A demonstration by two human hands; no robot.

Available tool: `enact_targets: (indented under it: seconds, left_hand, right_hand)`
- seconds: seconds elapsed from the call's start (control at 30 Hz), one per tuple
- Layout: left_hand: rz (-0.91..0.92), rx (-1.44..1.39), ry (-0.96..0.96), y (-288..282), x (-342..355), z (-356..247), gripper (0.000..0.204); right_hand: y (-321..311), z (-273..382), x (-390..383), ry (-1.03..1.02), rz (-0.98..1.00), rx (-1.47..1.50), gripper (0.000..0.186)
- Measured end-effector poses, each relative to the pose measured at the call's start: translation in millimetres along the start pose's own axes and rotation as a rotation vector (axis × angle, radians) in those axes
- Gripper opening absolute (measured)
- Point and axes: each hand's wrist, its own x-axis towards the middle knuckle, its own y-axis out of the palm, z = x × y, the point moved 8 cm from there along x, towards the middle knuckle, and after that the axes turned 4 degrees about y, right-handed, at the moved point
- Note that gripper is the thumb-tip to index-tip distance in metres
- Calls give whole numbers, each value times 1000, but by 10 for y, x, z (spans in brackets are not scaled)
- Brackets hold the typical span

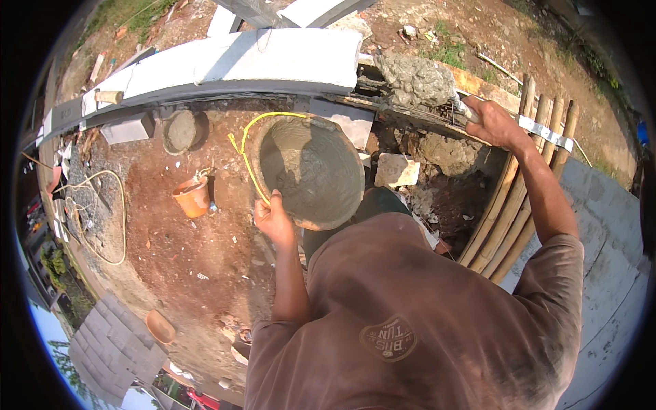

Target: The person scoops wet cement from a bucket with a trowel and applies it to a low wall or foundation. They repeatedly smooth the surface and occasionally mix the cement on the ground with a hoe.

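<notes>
My left hand (272, 215) grips the near-left rim and yellow rope handle of a wide bucket (311, 167) holding wet grey mortar. My right hand (492, 123) holds a trowel by its handle (468, 113), at the upper right of the bucket. A lumpy mound of grey mortar (413, 78) sits at the trowel's end, over a wooden form (393, 109) beside the white beam (273, 55); whether the blade carries it or lies against it I cannot tell, as the blade is hidden.
Bamboo poles (502, 212) lean at my right beside grey block paving (601, 260). On the dirt at left are a small orange bucket (191, 201), a round mortar container (179, 135), a grey block (128, 130) and a hose (123, 232). A pale slab (398, 171) lies below the form.
</notes>
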Motion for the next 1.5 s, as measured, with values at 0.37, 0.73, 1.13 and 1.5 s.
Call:
enact_targets:
  seconds: [0.37, 0.73, 1.13, 1.5]
  left_hand:
    - [4, 119, 1, -51, 7, 26, 34]
    - [27, 55, -48, 154, 81, 54, 30]
    - [124, 128, 65, 355, 87, -429, 25]
    - [184, 319, 349, 103, 125, -838, 21]
  right_hand:
    - [852, -176, 374, 202, -197, -41, 49]
    - [688, 599, -524, 59, -46, 446, 50]
    - [1496, 1276, -316, -83, 51, 30, 31]
    - [1421, 2430, -28, -585, 1, -301, 22]
